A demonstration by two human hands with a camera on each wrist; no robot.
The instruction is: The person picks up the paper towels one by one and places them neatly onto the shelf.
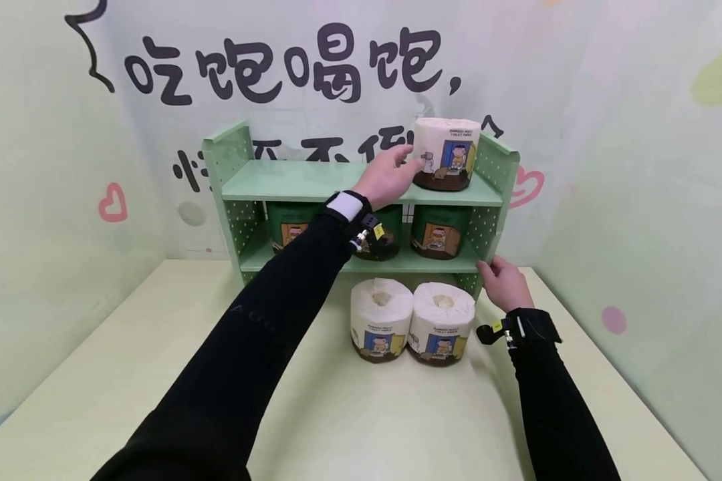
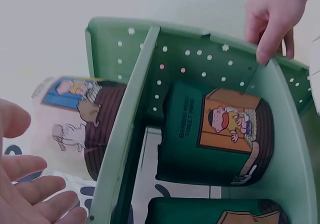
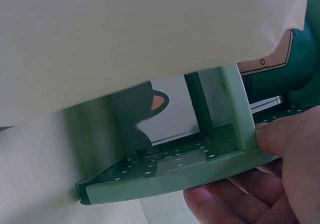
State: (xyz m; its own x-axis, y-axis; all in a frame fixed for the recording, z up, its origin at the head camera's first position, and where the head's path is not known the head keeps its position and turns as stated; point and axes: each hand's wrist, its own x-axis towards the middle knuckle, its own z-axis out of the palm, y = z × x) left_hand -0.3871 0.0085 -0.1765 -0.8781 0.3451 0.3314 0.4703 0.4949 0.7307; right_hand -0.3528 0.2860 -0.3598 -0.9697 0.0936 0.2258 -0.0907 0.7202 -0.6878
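— What did the place look like?

— A pale table stood against a wall printed with big Chinese characters, and a green shelf rack sat on it.

— And the hands?

— The left hand was on the top shelf, fingers straight and loose, just beside a white toilet roll standing there, gripping nothing. The right hand pinched the rack's right side panel.

— Which step was that?

— Stocking the top shelf, I'd judge. Green rolls filled the middle shelf; two white rolls stood on the table. Next probably calls for reaching down and gripping one.
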